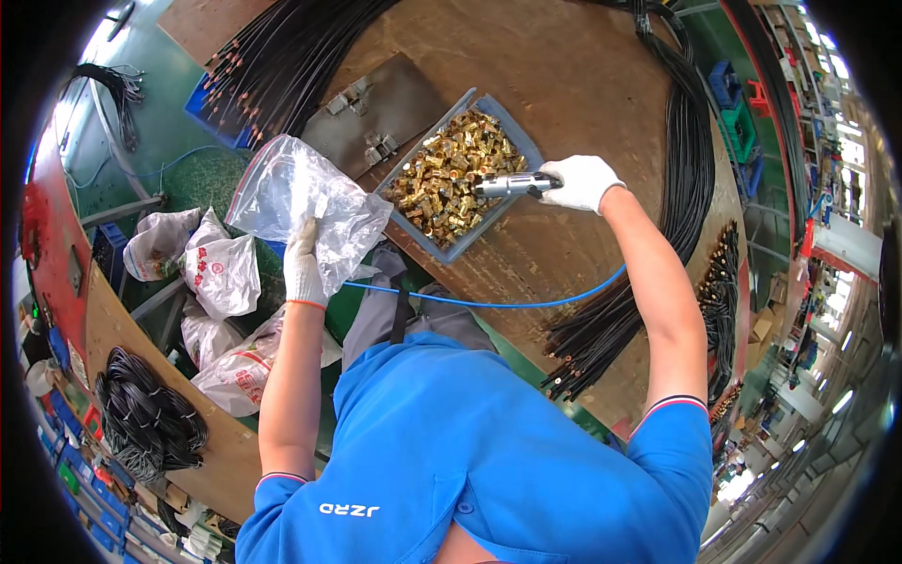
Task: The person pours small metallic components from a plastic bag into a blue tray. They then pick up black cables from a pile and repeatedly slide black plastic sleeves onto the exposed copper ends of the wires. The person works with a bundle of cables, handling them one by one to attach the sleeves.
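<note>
My left hand, in a white work glove, grips a clear plastic bag by its near side. The bag looks empty, and its wide mouth spreads up and to the left. A white glove also covers my right hand, closed around the black end of a silver cylindrical air tool. The tool's silver end points left, over a grey-blue plastic bin. Brass-coloured fittings fill the bin in a loose heap. Glove and bag hide part of my left fingers.
A blue air hose curves in front of my body. The brown tabletop carries a steel plate with clamps and bundles of black hoses. White sacks sit at the left, near a coiled black cable.
</note>
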